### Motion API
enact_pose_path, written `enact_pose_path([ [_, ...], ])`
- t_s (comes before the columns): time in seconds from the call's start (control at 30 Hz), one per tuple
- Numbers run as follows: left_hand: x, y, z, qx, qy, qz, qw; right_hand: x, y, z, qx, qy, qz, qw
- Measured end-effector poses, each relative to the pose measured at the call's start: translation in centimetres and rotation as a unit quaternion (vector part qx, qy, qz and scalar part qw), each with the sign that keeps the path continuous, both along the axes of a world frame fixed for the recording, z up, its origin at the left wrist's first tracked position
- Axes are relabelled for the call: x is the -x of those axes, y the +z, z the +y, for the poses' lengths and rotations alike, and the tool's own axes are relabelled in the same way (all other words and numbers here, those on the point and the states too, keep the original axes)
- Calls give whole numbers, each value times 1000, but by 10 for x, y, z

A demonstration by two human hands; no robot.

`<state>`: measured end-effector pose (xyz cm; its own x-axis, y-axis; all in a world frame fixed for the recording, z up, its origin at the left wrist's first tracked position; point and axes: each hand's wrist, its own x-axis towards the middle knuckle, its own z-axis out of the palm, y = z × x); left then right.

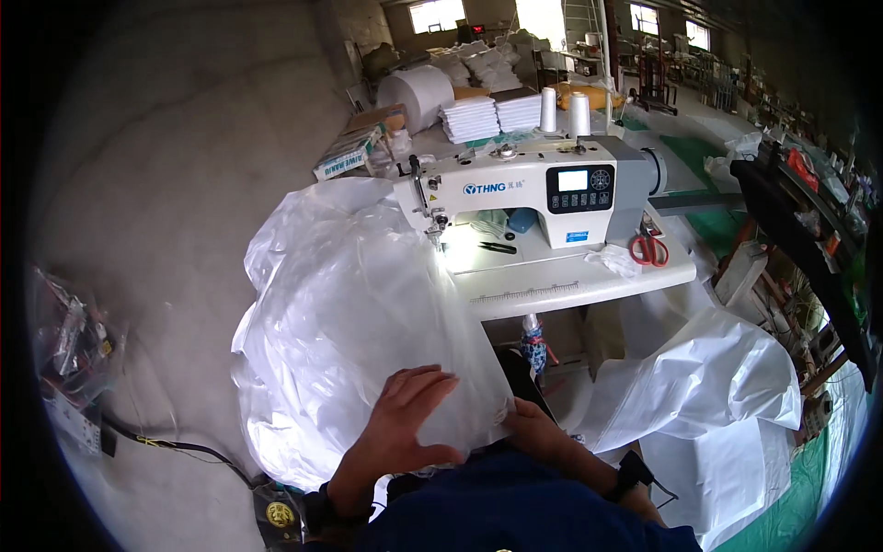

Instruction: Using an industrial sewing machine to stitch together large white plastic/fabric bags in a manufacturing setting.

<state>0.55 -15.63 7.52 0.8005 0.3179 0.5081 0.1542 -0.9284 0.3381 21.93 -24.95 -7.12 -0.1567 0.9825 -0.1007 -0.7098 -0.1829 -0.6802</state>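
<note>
A large crumpled sheet of thin, white, translucent plastic (pixel 331 294) hangs over the left end of the sewing machine table and down toward my lap. Its right edge runs up to the lit needle area of a white sewing machine (pixel 506 177). My left hand (pixel 405 419) is over the lower part of the sheet, fingers stretched and thumb apart, holding nothing. At the sheet's lower right edge, my right hand (pixel 533 429) pinches a gathered bit of it; some of its fingers are hidden. Black tweezers (pixel 498 247) lie on the table beneath the machine's arm.
Red-handled scissors (pixel 649 249) lie at the table's right end. Two white thread cones (pixel 578 115) stand behind the machine. More white sheeting (pixel 699 368) drapes at the right. A black cable (pixel 184 443) crosses the floor at left, near a bag of parts (pixel 74 336).
</note>
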Motion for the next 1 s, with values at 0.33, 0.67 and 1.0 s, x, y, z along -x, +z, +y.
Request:
enact_pose_path([
  [0.33,37,-38,-17,127,65,190,971,9,10,-5,82,-2,-66,994],
  [0.67,-19,-44,-22,61,150,156,974,7,6,-3,102,-8,-47,994],
  [1.0,-39,-22,-31,79,-112,82,987,3,4,-9,-94,-17,-224,970],
])
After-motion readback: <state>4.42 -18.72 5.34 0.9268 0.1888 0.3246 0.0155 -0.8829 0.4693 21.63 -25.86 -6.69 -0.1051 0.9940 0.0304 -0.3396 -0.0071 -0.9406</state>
